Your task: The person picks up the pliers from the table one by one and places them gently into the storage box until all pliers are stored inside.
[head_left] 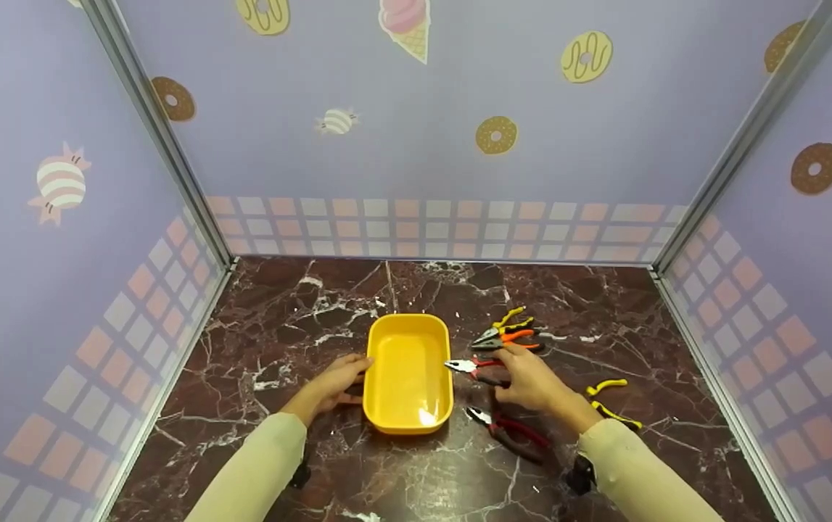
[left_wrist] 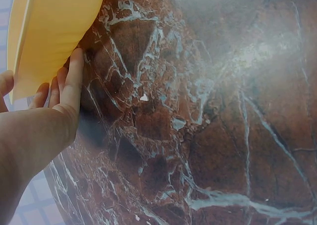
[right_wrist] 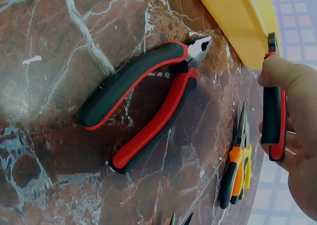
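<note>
A yellow plastic bin [head_left: 408,377] stands in front of me. My left hand [head_left: 339,380] holds its left side, the thumb at the rim and the fingers against the outer wall [left_wrist: 59,31]. My right hand [head_left: 532,378] pinches a pair of combination pliers [right_wrist: 272,106] by their red and black handles. In the head view, their silver jaws point left and overlap the bin's right rim. Below this hand, a second red-and-black pair of pliers [right_wrist: 153,86] lies on the table with its handles spread.
Right of the bin, orange-handled long-nose pliers [head_left: 510,341] lie beside yellow-handled pliers [head_left: 508,317]. Another yellow-and-black pair [head_left: 613,406] lies by my right forearm, partly hidden. Patterned walls [head_left: 416,167] enclose the dark marbled table [head_left: 314,290] at the back and sides.
</note>
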`<action>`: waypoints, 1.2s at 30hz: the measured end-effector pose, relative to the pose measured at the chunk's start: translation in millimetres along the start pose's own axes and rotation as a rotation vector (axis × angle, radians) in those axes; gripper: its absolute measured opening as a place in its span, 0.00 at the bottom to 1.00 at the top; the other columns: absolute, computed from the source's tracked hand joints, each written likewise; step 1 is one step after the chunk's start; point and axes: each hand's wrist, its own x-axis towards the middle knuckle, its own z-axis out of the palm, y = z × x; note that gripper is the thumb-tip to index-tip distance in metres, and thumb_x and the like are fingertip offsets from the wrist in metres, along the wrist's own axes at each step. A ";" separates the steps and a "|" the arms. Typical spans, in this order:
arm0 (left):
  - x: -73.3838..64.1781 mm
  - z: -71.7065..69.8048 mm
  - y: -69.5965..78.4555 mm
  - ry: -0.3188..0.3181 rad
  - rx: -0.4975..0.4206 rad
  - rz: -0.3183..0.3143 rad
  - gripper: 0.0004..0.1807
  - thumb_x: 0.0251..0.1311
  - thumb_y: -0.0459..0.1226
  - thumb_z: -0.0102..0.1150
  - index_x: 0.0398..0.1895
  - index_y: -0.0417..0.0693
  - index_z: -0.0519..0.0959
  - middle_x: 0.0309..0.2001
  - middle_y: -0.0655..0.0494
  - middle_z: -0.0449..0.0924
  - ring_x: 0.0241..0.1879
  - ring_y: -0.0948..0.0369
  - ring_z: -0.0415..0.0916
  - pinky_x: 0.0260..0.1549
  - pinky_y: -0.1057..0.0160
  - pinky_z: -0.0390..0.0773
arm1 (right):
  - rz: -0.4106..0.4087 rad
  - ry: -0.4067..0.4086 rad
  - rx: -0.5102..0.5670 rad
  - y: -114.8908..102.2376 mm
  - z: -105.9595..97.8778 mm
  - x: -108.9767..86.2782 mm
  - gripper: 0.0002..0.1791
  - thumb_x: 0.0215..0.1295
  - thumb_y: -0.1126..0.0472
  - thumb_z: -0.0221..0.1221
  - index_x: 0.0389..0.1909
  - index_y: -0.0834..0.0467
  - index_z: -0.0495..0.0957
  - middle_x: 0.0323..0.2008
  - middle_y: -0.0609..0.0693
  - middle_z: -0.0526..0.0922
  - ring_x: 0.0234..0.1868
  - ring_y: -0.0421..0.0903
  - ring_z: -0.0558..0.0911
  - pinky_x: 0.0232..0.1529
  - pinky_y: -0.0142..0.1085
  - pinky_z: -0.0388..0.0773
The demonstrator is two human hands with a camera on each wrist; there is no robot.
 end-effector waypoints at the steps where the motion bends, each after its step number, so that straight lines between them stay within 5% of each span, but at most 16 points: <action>1: 0.1 0.1 -0.1 -0.002 0.001 0.001 0.29 0.83 0.47 0.50 0.77 0.39 0.65 0.67 0.39 0.76 0.62 0.47 0.80 0.49 0.45 0.88 | 0.000 -0.002 -0.010 -0.1 0.4 0.0 0.35 0.45 0.61 0.72 0.60 0.65 0.80 0.59 0.66 0.81 0.59 0.63 0.82 0.61 0.56 0.81; 10: 0.1 -0.3 0.3 -0.001 0.007 0.000 0.30 0.83 0.49 0.50 0.78 0.41 0.65 0.68 0.40 0.76 0.63 0.48 0.80 0.50 0.46 0.88 | 0.013 0.011 -0.068 -0.9 4.7 -1.1 0.36 0.43 0.59 0.70 0.60 0.61 0.80 0.62 0.63 0.80 0.57 0.62 0.83 0.55 0.59 0.83; 19: -0.2 0.0 -0.9 0.008 -0.004 0.007 0.29 0.83 0.48 0.51 0.76 0.40 0.67 0.66 0.41 0.78 0.60 0.49 0.81 0.49 0.45 0.88 | 0.093 0.008 -0.010 -0.1 9.8 -3.5 0.37 0.47 0.56 0.70 0.63 0.62 0.78 0.62 0.59 0.80 0.59 0.60 0.82 0.57 0.57 0.82; 36: 1.1 -0.5 -1.8 0.001 -0.007 0.007 0.29 0.82 0.48 0.52 0.76 0.40 0.67 0.67 0.41 0.77 0.61 0.49 0.80 0.49 0.45 0.88 | 0.026 0.095 0.148 0.9 11.5 4.2 0.31 0.49 0.61 0.73 0.57 0.66 0.81 0.49 0.55 0.86 0.49 0.55 0.84 0.53 0.52 0.84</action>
